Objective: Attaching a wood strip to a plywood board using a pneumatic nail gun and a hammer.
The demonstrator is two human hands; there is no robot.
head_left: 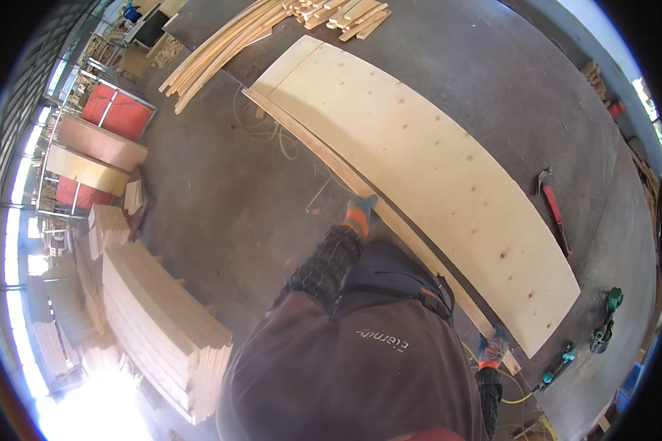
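Observation:
A long, narrow wooden strip [402, 230] runs along the near edge of a large pale plywood panel [434, 176]; a dark gap shows between them over much of their length. My left hand [360, 212], in a grey and orange glove, is closed on the strip near its middle. Toward the strip's right end, my right hand [493, 348], also gloved, is closed around it. The fingers of both hands are partly hidden. Rows of small dark marks dot the panel, which lies flat on a dark grey surface.
A red-handled hammer [554, 209] lies beyond the panel. Two green-and-black power tools [603, 323] [561, 365] rest at the right, a yellow hose [521, 399] near one. Long slats [232, 48] and short wood pieces [346, 13] lie at the far side. Stacked boards [154, 316] stand left.

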